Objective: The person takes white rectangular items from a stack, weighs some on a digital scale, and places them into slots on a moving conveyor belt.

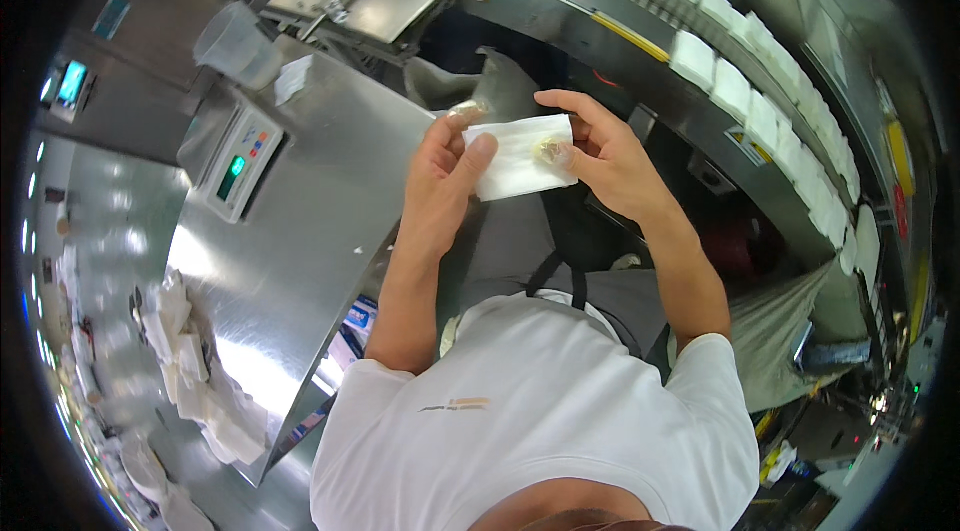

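A flat white rectangular folded pad (515,169) is held level in front of my body, between both hands. My left hand (436,163) pinches its left end, thumb on top and fingers behind. At the right end my right hand (618,166) grips it, its thumb pressing on the top face and its forefinger stretched out above the far edge. Pale yellowish, see-through coverings sit on the right thumb and on a left fingertip. The fingers under the pad are hidden.
To the left stands a steel table (320,166) with a digital scale (235,156), a clear plastic jug (238,43) and a heap of white pads (190,361). A curved conveyor (620,6) carrying rows of white folded pads (765,116) runs ahead and right. A grey cloth bag (780,331) hangs at right.
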The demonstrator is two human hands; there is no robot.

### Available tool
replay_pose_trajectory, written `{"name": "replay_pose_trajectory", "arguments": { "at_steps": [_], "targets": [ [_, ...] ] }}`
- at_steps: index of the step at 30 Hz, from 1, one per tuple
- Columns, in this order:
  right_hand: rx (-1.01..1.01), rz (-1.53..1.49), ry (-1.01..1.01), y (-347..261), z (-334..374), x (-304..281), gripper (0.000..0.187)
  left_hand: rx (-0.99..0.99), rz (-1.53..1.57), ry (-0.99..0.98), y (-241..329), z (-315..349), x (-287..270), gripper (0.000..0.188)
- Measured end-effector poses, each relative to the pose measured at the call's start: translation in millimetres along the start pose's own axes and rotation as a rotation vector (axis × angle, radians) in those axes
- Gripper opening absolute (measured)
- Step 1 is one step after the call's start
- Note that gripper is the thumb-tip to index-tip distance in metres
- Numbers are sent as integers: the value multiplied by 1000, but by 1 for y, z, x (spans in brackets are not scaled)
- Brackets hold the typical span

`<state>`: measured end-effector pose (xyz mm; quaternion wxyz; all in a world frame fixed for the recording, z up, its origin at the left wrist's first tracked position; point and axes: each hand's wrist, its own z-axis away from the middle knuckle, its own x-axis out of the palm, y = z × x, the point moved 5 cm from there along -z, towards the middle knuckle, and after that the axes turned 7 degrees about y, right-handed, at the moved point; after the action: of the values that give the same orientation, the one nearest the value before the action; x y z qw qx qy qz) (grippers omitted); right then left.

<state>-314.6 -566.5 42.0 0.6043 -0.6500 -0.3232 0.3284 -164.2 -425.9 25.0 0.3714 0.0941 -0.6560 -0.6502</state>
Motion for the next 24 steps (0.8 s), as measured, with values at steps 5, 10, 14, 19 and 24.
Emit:
{"name": "replay_pose_trajectory", "arguments": {
  "at_steps": [5,10,14,19,24],
  "targets": [
    [140,-213,161,12,44,-49,52,-18,-86,-144,-23,-6,58,45],
    [241,-283,222,27,74,-101,47,44,-188,-269,-44,-21,112,48],
    [148,68,388,26,84,-145,29,133,-305,-388,-53,-40,161,48],
    [93,44,559,22,78,-224,29,189,-384,-574,-68,-97,246,50],
    [220,119,596,4,26,-310,35,333,-568,-517,-68,-193,309,71]
  ]
}}
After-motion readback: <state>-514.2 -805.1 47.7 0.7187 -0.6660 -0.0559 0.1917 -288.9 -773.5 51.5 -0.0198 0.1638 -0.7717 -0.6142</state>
